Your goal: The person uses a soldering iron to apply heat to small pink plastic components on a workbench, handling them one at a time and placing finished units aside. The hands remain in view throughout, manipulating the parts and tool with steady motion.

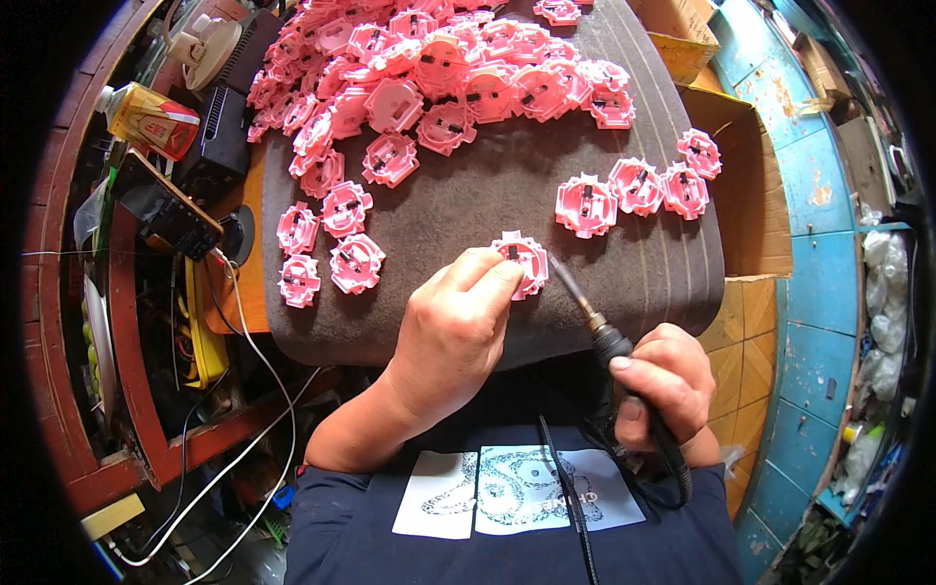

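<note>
My left hand is closed at the near middle of the dark mat, thumb and forefinger pinched on the left side of a pink plastic part. That part has a black piece near its top; whether the fingertips also hold something smaller is hidden. My right hand grips a soldering iron by its black handle. The iron's tip points up and left, just right of the pink part, seemingly apart from it. A black cord runs down from the handle.
A large heap of similar pink parts covers the mat's far side, with small groups at left and right. An open cardboard box stands to the right. White cables, a bottle and black devices crowd the left.
</note>
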A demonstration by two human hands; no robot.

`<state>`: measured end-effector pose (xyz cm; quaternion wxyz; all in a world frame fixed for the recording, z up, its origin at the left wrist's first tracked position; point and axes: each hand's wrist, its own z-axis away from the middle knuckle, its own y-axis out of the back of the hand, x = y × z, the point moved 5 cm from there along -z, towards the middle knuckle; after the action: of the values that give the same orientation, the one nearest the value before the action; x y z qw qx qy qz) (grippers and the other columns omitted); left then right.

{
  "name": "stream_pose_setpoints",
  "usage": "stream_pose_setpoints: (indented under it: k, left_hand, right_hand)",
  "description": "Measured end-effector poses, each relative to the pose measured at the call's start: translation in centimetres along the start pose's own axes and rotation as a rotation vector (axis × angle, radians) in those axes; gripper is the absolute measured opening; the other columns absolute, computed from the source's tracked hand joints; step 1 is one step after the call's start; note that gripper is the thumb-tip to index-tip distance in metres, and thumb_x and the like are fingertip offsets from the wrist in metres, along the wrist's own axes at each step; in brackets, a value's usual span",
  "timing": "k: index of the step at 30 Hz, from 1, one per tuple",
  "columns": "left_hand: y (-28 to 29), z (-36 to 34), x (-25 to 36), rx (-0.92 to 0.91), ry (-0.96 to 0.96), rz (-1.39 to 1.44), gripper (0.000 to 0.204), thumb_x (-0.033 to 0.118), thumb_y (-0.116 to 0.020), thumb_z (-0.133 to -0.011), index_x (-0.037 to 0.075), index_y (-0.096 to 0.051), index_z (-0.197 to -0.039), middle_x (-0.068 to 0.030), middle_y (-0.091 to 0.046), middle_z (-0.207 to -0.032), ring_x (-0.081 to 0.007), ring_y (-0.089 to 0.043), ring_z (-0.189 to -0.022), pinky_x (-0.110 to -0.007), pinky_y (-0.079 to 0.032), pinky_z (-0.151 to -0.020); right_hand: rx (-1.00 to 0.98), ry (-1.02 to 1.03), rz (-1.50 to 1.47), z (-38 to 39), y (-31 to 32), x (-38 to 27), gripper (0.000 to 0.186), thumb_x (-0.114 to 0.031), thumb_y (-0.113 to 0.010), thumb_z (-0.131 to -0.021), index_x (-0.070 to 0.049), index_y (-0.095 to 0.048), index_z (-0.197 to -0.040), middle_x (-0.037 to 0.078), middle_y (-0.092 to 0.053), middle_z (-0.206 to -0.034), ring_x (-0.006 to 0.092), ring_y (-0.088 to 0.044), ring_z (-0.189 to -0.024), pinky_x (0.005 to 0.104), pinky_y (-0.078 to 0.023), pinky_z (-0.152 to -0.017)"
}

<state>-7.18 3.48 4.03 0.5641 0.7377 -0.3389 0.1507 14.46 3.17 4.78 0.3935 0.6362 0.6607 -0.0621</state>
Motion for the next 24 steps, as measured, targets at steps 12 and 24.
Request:
stream_pose_setpoints:
  k: [12,24]
  left_hand:
    - [0.1,-0.1,0.1,-0.001,-0.009,-0.009,0.023,-0.008,-0.071,-0.088,-0.002,-0.07,-0.11,-0.0186,-0.069,-0.104,-0.0377,-0.072,-0.09,-0.041,-0.059,-0.078]
    - [0.0,-0.1,0.1,0.012,-0.012,0.028,0.024,-0.008,-0.07,-0.088,-0.001,-0.07,-0.11,-0.0187,-0.07,-0.107,-0.0382,-0.073,-0.094,-0.042,-0.06,-0.081]
  right_hand:
    - [0.133,-0.106,-0.008,0.4,-1.3,1.6,0.043,0.005,-0.075,-0.091,0.0,-0.066,-0.132,0.017,-0.072,-0.098,0.0258,-0.071,-0.08,0.0344,-0.056,-0.068]
    - [-0.006,-0.122,-0.035,-1.8,-5.7,4.4,0.064,0.005,-0.08,-0.085,-0.004,-0.045,-0.138,0.027,-0.067,-0.13,0.0199,-0.066,-0.074,0.0324,-0.056,-0.066]
